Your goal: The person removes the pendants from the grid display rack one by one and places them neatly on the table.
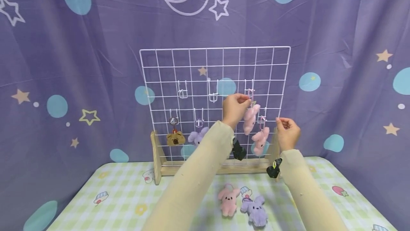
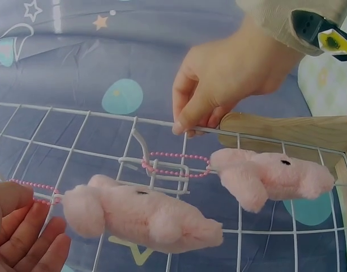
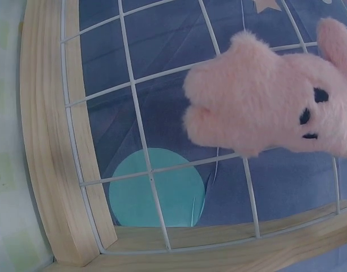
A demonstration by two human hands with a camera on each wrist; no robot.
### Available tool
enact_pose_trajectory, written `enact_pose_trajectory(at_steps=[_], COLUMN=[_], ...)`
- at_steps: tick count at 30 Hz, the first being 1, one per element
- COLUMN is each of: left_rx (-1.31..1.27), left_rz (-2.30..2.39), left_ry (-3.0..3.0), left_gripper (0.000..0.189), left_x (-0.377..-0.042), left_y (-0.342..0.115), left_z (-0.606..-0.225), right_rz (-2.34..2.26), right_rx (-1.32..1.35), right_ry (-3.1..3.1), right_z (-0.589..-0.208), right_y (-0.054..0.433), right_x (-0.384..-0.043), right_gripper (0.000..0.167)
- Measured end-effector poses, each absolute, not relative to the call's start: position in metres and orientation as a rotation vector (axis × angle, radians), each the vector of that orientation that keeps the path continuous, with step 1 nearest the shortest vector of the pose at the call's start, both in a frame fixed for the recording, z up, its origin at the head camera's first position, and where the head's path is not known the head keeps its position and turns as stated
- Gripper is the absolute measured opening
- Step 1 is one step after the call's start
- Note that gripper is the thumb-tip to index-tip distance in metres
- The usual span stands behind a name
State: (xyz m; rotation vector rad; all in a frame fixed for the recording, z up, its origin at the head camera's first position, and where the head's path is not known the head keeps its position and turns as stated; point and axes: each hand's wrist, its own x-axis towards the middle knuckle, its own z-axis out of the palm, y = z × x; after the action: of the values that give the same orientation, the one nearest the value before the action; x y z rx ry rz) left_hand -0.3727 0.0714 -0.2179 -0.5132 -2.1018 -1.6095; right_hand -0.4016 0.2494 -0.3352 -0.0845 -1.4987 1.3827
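Note:
My left hand (image 1: 235, 108) pinches the pink bead chain (image 2: 34, 184) of a pink plush keychain (image 1: 251, 120), close under an upper-right hook (image 1: 250, 90) on the white wire grid rack (image 1: 215, 48). Whether the chain sits over that hook is hard to tell. Thumb and fingertips of my right hand (image 1: 288, 133) grip the rack's right edge wire. Between the hands, a second pink plush keychain (image 1: 261, 142) hangs by its beads from a lower hook; it fills much of the right wrist view, where neither hand shows.
A brown bear keychain (image 1: 175, 138) and a purple plush keychain (image 1: 196, 135) hang at lower left, the purple one partly behind my left sleeve. Two upper hooks (image 1: 183, 93) hold nothing. On the checked tablecloth (image 1: 125, 192) lie a pink plush (image 1: 229, 200) and a purple plush (image 1: 256, 211).

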Motion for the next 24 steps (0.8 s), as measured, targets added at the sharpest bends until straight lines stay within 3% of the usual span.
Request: enact_pose_trajectory(at_steps=[24], left_rx=[-0.589], left_rz=[-1.596], left_ry=[-1.905], left_gripper=[0.010], left_x=[-0.368], left_y=[0.071], left_z=[-0.205], right_rz=[1.374], right_rx=[-0.106], right_ry=[-1.515], right_z=[-0.335], right_y=[0.249], right_x=[-0.400], right_gripper=[0.016])
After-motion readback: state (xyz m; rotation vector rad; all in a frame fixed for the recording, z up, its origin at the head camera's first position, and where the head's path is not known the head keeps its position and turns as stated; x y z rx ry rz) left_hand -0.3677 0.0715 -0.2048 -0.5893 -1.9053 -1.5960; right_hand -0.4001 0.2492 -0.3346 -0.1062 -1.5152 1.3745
